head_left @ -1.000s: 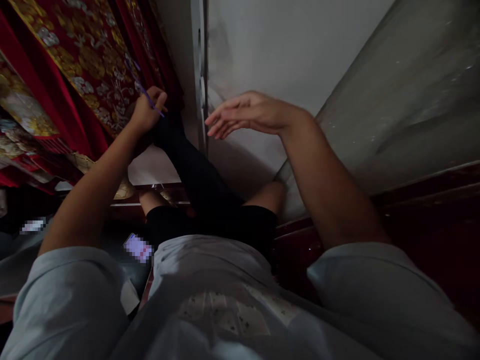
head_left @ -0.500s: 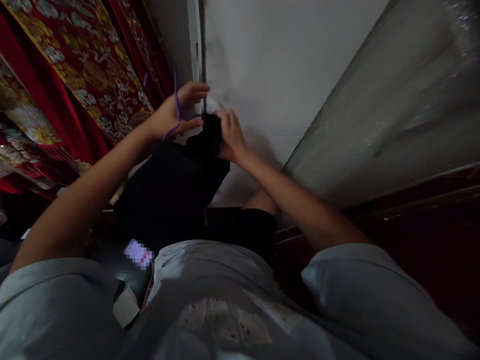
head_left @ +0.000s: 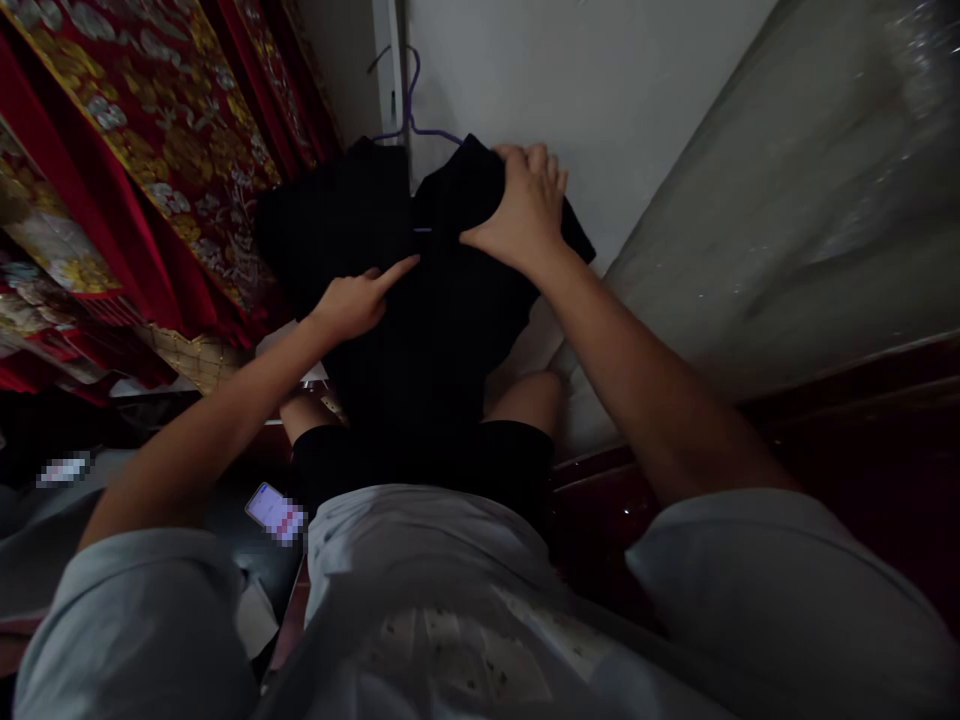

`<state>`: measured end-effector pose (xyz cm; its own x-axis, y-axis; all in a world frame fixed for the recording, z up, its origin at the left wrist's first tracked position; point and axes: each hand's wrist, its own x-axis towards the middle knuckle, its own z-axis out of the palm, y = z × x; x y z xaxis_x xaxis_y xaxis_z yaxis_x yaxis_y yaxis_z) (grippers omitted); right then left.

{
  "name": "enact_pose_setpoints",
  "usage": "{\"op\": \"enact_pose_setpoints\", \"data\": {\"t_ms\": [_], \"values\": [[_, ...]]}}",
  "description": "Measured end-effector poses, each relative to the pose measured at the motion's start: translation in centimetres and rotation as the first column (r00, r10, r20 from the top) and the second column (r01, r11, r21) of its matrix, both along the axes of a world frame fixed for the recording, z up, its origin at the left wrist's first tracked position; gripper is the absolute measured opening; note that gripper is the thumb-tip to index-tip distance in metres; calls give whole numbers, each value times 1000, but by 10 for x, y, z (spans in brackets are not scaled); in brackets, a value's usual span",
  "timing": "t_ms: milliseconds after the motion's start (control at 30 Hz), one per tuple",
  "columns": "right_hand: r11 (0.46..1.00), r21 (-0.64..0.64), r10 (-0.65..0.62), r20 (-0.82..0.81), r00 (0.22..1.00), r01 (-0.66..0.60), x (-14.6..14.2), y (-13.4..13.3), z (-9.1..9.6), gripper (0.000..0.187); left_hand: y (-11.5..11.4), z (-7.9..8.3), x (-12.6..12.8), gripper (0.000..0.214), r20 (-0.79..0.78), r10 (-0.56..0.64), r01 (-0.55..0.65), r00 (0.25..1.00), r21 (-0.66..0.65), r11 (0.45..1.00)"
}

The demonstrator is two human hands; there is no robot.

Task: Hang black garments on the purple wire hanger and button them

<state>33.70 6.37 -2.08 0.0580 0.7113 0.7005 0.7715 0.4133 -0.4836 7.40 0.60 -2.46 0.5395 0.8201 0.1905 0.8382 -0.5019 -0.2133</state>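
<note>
The black garment point(head_left: 420, 350) hangs in front of the person, directly beneath both hands. The right hand point(head_left: 525, 210) spreads over the shoulder on its side; in this grip the thumb stands wide apart from the fingers, which reach over to the far edge of the cloth. The left hand point(head_left: 352, 303) lies lower on the front, forefinger stretched towards the neck opening and the other fingers curled; whether cloth is pinched in that grip I cannot tell.

The garment is plain and very dark, so folds and seams are hard to make out. A thin purple hanger point(head_left: 436, 132) rises from its neck, the hook beside a pale upright bar point(head_left: 398, 60); a short purple stretch also shows in the opening. The lower end merges with the person's black shorts point(head_left: 517, 455).

To the left, red and gold embroidered cloth point(head_left: 187, 140) hangs close to one sleeve. A lit phone point(head_left: 264, 505) lies near the left thigh, beside a dark surface. The right hand hides part of the shoulder.
</note>
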Motion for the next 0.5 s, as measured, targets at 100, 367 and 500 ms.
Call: {"op": "enact_pose_setpoints", "data": {"t_ms": [100, 367, 500], "values": [[997, -1, 81, 22, 996, -81, 12, -11, -8, 77, 12, -29, 15, 60, -19, 137, -138, 990, -52, 989], [986, -49, 150, -139, 979, -158, -14, -27, -88, 49, -18, -126, 41, 14, 366, 40, -7, 930, -91, 996], [824, -386, 175, -523, 834, -415, -60, -50, -143, 26, -37, -153, 46, 14, 727, -63, 59, 683, 31, 998]]}}
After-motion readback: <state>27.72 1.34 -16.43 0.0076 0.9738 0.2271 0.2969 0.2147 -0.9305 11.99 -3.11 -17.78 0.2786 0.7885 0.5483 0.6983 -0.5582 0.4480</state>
